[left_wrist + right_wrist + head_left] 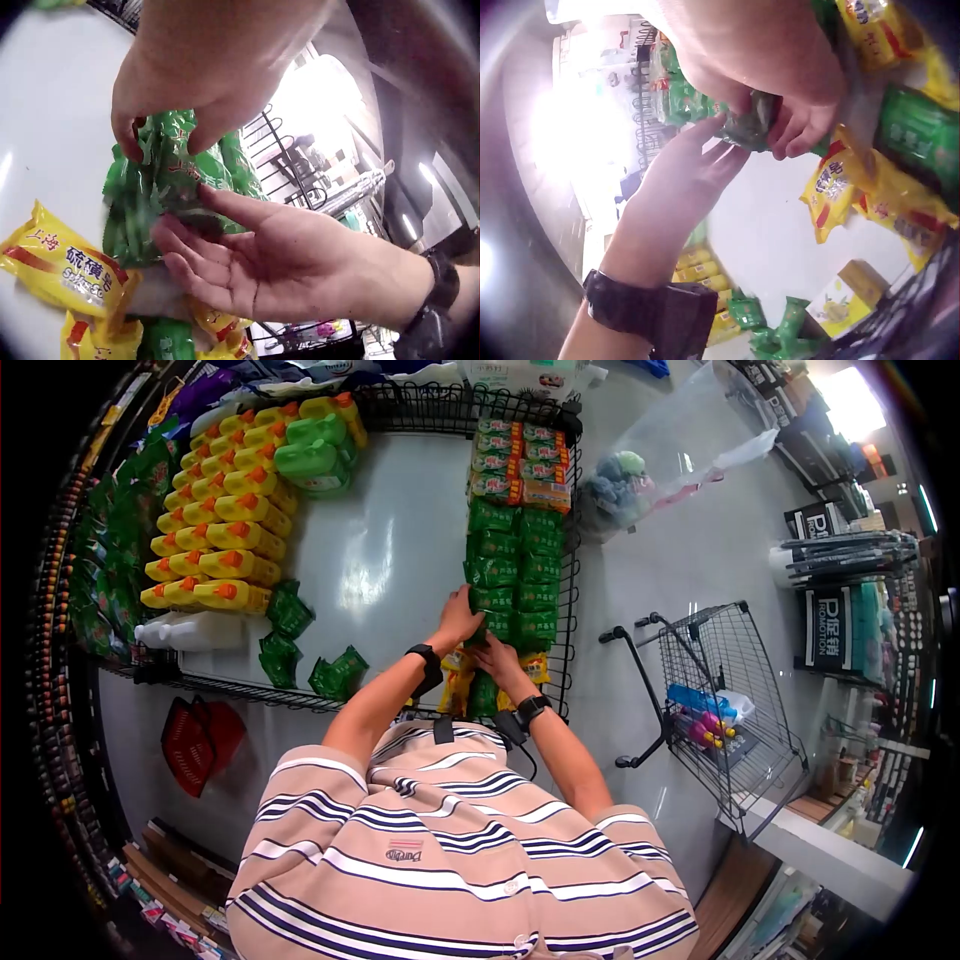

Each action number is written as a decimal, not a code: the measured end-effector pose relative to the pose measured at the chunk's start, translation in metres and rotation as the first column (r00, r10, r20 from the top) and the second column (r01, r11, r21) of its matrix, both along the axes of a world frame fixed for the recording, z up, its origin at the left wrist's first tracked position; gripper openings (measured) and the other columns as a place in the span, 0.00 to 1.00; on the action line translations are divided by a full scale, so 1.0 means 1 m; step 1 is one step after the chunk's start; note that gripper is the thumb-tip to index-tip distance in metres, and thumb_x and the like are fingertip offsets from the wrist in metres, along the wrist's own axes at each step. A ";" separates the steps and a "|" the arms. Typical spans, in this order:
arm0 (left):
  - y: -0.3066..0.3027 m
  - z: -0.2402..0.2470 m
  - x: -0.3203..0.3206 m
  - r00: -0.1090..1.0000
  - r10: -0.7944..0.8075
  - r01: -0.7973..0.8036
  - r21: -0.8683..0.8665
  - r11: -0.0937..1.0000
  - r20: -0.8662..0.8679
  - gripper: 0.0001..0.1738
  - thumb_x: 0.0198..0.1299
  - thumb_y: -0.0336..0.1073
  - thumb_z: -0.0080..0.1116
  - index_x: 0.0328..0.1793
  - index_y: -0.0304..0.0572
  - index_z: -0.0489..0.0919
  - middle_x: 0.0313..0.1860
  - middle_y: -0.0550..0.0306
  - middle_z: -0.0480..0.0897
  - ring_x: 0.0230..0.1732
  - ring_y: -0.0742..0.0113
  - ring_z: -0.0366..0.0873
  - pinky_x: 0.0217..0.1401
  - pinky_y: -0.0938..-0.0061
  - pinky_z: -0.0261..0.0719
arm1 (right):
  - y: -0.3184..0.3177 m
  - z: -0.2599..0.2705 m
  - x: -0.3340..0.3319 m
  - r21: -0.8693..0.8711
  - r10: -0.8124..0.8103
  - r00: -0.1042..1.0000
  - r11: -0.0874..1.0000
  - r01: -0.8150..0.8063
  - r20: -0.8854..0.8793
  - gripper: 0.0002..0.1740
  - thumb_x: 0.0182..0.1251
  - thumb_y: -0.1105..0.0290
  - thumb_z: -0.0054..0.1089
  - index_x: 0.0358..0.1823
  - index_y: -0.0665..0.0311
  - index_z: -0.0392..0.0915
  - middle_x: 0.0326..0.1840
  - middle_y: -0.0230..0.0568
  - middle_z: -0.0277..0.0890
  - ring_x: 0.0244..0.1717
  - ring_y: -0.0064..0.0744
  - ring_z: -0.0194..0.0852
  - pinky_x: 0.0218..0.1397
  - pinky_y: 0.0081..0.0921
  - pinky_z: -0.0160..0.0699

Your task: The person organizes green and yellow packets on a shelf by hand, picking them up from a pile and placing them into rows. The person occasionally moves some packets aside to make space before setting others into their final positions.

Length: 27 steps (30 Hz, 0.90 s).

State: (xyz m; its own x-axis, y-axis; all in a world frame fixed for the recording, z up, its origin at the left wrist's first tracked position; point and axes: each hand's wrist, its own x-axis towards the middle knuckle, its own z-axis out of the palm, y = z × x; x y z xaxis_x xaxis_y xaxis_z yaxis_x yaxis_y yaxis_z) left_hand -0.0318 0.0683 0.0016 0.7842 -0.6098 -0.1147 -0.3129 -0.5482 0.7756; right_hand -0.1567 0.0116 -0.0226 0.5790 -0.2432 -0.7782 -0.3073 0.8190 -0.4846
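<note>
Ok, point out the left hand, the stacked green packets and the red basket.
Left hand [460, 618]: head view, back of the hand.
Stacked green packets [538, 568]: head view, a packet in the right column.
Red basket [180, 750]: head view, its red wall.

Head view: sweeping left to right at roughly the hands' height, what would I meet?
Green bags → white bottles → loose packets → left hand → right hand → wire rail → cart → promotion sign.
</note>
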 end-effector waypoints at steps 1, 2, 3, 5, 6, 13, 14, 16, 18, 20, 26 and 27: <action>-0.002 -0.006 0.003 1.000 0.001 -0.001 0.001 1.000 0.004 0.29 0.42 0.32 0.59 0.53 0.37 0.65 0.43 0.41 0.73 0.48 0.43 0.68 0.49 0.59 0.68 | -0.001 -0.003 0.001 0.046 -0.023 1.000 0.999 0.022 0.006 0.22 0.61 0.56 0.51 0.45 0.68 0.65 0.41 0.44 0.72 0.43 0.37 0.74 0.44 0.29 0.75; -0.005 -0.011 0.007 0.998 -0.053 0.053 -0.023 0.998 -0.014 0.30 0.43 0.34 0.59 0.54 0.35 0.64 0.43 0.38 0.73 0.47 0.42 0.69 0.49 0.58 0.69 | 0.000 -0.005 0.003 0.046 -0.023 1.000 0.999 0.023 0.010 0.22 0.61 0.56 0.51 0.45 0.68 0.65 0.41 0.44 0.72 0.43 0.37 0.74 0.44 0.29 0.75; -0.007 -0.007 0.010 0.994 -0.109 0.107 -0.048 0.993 -0.032 0.31 0.44 0.35 0.59 0.55 0.34 0.62 0.43 0.36 0.73 0.46 0.41 0.70 0.48 0.57 0.69 | 0.002 -0.008 0.004 0.022 -0.045 0.999 0.999 0.044 0.019 0.23 0.61 0.54 0.50 0.45 0.68 0.66 0.40 0.45 0.73 0.42 0.37 0.74 0.44 0.29 0.75; -0.013 -0.001 0.012 0.993 -0.102 0.101 -0.010 0.995 -0.055 0.31 0.46 0.37 0.59 0.56 0.34 0.62 0.44 0.36 0.73 0.47 0.41 0.70 0.48 0.57 0.69 | -0.001 -0.012 0.003 -0.007 -0.070 0.997 0.997 0.071 0.032 0.25 0.61 0.52 0.49 0.46 0.69 0.67 0.40 0.45 0.74 0.42 0.37 0.75 0.44 0.29 0.75; -0.016 0.004 0.011 0.993 -0.090 0.093 0.029 0.995 -0.083 0.32 0.47 0.39 0.59 0.57 0.33 0.61 0.45 0.36 0.74 0.47 0.40 0.71 0.48 0.58 0.70 | -0.002 -0.007 0.000 -0.019 0.031 0.999 0.999 -0.031 -0.016 0.28 0.61 0.49 0.47 0.46 0.70 0.67 0.40 0.46 0.74 0.42 0.37 0.75 0.43 0.29 0.75; -0.045 0.000 0.035 0.999 -0.018 0.025 0.210 0.977 -0.034 0.27 0.51 0.43 0.54 0.54 0.36 0.65 0.43 0.37 0.74 0.45 0.42 0.72 0.45 0.56 0.70 | -0.013 0.024 -0.003 -0.047 0.268 0.951 0.960 -0.277 -0.152 0.35 0.60 0.45 0.44 0.52 0.73 0.63 0.45 0.50 0.72 0.43 0.40 0.74 0.44 0.31 0.76; -0.049 -0.009 0.040 1.000 -0.021 0.021 0.218 0.976 -0.002 0.24 0.51 0.42 0.53 0.52 0.38 0.67 0.42 0.40 0.75 0.44 0.44 0.72 0.44 0.57 0.71 | -0.016 0.023 -0.001 -0.069 0.273 0.950 0.956 -0.285 -0.153 0.35 0.60 0.45 0.44 0.52 0.73 0.63 0.45 0.50 0.72 0.43 0.40 0.74 0.44 0.31 0.76; -0.056 -0.012 0.051 0.999 -0.012 0.006 0.208 0.978 0.029 0.21 0.52 0.42 0.52 0.50 0.40 0.69 0.41 0.42 0.76 0.44 0.45 0.73 0.43 0.57 0.71 | -0.019 0.020 0.004 -0.003 0.227 0.959 0.973 -0.231 -0.172 0.36 0.61 0.46 0.44 0.53 0.75 0.61 0.46 0.51 0.71 0.46 0.41 0.72 0.45 0.31 0.76; -0.058 -0.009 0.058 1.000 0.025 -0.022 0.168 0.985 -0.016 0.14 0.52 0.39 0.51 0.43 0.42 0.73 0.38 0.48 0.78 0.41 0.47 0.74 0.42 0.58 0.72 | -0.026 0.020 0.007 0.000 0.227 0.960 0.973 -0.230 -0.166 0.36 0.61 0.46 0.43 0.53 0.76 0.61 0.47 0.52 0.71 0.47 0.41 0.71 0.46 0.31 0.75; -0.055 -0.010 0.063 0.999 0.024 -0.020 0.158 0.987 -0.022 0.12 0.52 0.39 0.51 0.40 0.42 0.75 0.37 0.49 0.78 0.41 0.47 0.74 0.42 0.58 0.72 | -0.023 0.012 0.007 0.035 0.234 0.949 0.972 -0.232 -0.213 0.35 0.62 0.47 0.42 0.53 0.77 0.62 0.48 0.52 0.71 0.47 0.41 0.72 0.47 0.30 0.75; -0.016 -0.021 0.073 0.970 -0.164 0.186 0.112 0.976 -0.179 0.14 0.50 0.40 0.55 0.39 0.38 0.75 0.36 0.47 0.79 0.41 0.49 0.75 0.42 0.62 0.72 | -0.008 0.045 0.008 0.020 0.368 0.893 0.926 -0.376 -0.258 0.32 0.63 0.48 0.39 0.51 0.73 0.66 0.47 0.49 0.73 0.44 0.37 0.75 0.42 0.23 0.74; -0.008 -0.025 0.075 0.959 -0.165 0.176 0.028 0.984 -0.231 0.16 0.50 0.40 0.55 0.41 0.38 0.75 0.36 0.46 0.79 0.41 0.49 0.75 0.43 0.62 0.72 | -0.006 0.054 0.013 -0.061 0.390 0.876 0.904 -0.422 -0.282 0.31 0.63 0.48 0.39 0.50 0.73 0.67 0.47 0.48 0.74 0.44 0.36 0.75 0.41 0.23 0.74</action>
